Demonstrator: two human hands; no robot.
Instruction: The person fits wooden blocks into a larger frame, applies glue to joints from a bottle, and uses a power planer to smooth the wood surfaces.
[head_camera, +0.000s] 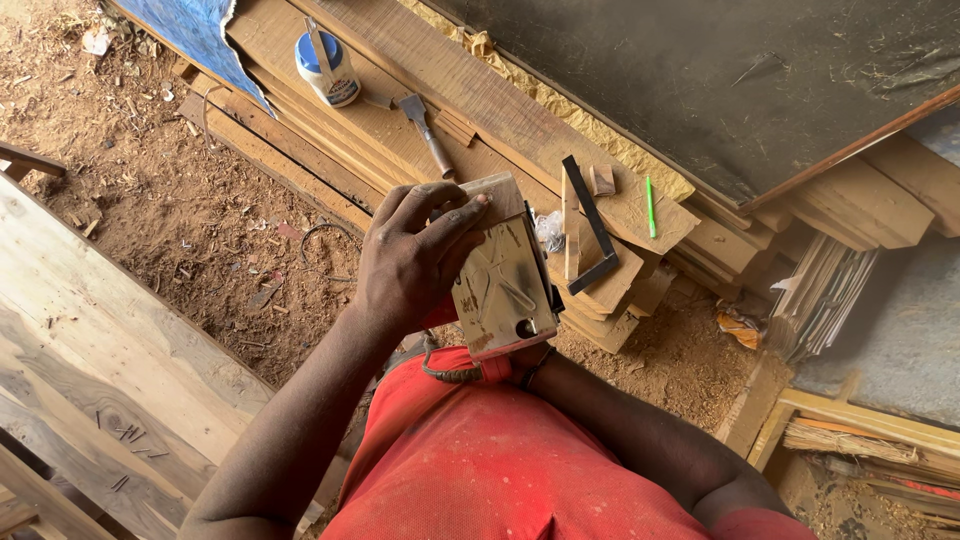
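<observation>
The left hand (410, 262) grips the power tool's (503, 290) left side, base plate upward, long axis running away from the body. The right hand (522, 362) supports it underneath; its grip cannot be told.

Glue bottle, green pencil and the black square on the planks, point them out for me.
Glue bottle (328, 68), head view, white body.
Green pencil (650, 206), head view, mid-shaft.
Black square (590, 215), head view, long arm.

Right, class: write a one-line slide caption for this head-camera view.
Left hand grips a dusty rectangular metal tool base over stacked wooden planks.
</observation>
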